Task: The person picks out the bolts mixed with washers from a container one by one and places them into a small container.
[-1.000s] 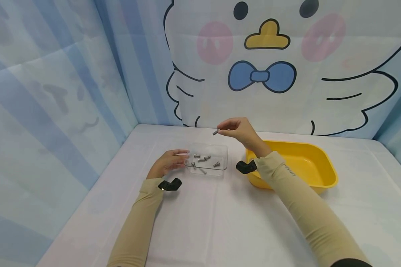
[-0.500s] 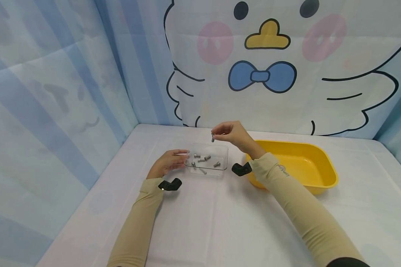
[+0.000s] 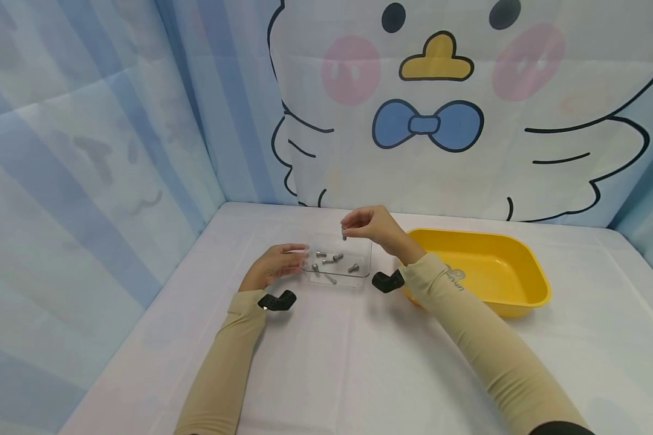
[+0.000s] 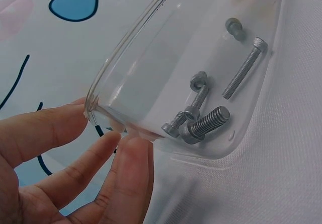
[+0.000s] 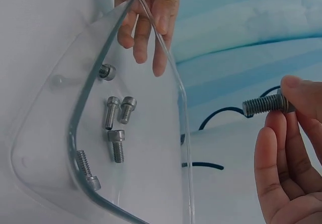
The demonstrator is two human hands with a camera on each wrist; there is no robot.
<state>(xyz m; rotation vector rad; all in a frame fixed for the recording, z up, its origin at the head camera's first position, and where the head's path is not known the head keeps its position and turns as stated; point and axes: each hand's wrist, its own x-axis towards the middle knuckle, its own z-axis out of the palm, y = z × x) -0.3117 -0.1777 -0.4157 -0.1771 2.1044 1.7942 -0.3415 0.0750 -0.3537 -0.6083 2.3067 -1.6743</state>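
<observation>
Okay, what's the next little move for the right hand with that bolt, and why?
Probably lower it a touch and let go. The right hand pinches a bolt just above the clear tray, where five other bolts lie, and the left hand touches the tray's near end, steadying it.

Open counter (image 3: pixel 332 362) lies before the clear tray (image 3: pixel 362 266); the yellow bin (image 3: pixel 528 272) blocks the right, the left hand (image 3: pixel 274 264) the tray's left side.
</observation>
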